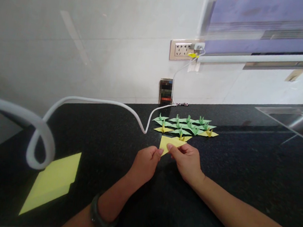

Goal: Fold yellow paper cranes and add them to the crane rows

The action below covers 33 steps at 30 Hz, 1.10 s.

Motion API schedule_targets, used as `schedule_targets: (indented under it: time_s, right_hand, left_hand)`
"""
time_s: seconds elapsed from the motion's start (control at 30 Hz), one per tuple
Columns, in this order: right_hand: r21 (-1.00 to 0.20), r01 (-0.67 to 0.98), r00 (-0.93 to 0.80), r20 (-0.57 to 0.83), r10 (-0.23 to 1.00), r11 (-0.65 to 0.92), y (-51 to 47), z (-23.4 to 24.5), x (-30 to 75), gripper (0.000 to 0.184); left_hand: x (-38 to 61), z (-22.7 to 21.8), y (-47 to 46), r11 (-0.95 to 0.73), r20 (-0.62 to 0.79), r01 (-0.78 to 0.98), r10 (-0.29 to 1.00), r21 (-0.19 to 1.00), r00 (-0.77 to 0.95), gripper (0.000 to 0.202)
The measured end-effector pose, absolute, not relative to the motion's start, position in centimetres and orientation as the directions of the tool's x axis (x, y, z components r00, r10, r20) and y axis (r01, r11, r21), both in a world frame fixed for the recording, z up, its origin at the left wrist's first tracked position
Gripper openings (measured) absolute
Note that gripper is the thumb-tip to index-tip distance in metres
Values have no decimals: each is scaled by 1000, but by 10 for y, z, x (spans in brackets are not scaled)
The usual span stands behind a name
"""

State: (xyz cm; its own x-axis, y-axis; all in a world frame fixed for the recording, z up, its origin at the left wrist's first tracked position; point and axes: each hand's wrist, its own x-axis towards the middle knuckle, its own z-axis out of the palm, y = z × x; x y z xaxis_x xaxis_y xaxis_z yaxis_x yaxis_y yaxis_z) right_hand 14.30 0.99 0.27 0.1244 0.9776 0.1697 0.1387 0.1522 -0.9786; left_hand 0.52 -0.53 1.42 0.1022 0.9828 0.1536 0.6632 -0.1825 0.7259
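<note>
A yellow piece of origami paper (172, 142), folded to a triangle, is held just above the dark countertop. My left hand (145, 164) pinches its lower left corner between thumb and fingers. On the right side, my right hand (188, 162) grips the same paper, thumb on top and fingers underneath. Right behind the paper sits a yellow paper crane (183, 137), partly covered by it. Beyond that, several green paper cranes (189, 124) stand in close rows, with a yellow crane (163, 128) at the left end and another yellow crane (209, 132) at the right.
Yellow paper sheets (52, 179) lie at the left on the black countertop (105, 137). A white cable (109, 102) loops across the left side. A phone-like device (166, 92) leans on the wall below the socket (179, 49). A sink (297, 119) is at the far right.
</note>
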Motion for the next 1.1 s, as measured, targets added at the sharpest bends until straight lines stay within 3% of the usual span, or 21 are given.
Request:
schedule_targets:
  time_s: [0.33,0.5,0.57,0.67,0.8,1.1]
  right_hand:
    - [-992,36,113,127,985,124,16,2,149,29]
    - [-996,-17,-123,85,989,83,14,5,148,22]
    - [-997,-41,-227,77,971,69,12,7,146,19]
    - [-993,-116,-279,63,958,31,11,7,144,16]
    - [-974,-225,-227,37,973,-15,14,3,144,21]
    - [-956,-292,-145,15,989,-29,20,1,147,19]
  left_hand:
    - [1,13,-5,-165,117,514,985,842,124,37]
    - [-2,15,1,-92,91,190,996,977,13,29]
    - [-3,16,2,-79,79,139,997,987,10,27]
    - [-4,16,1,-91,90,162,996,983,16,25]
    - [-2,14,-1,-119,108,188,992,975,70,23]
    - [0,21,-4,-185,173,275,983,943,68,23]
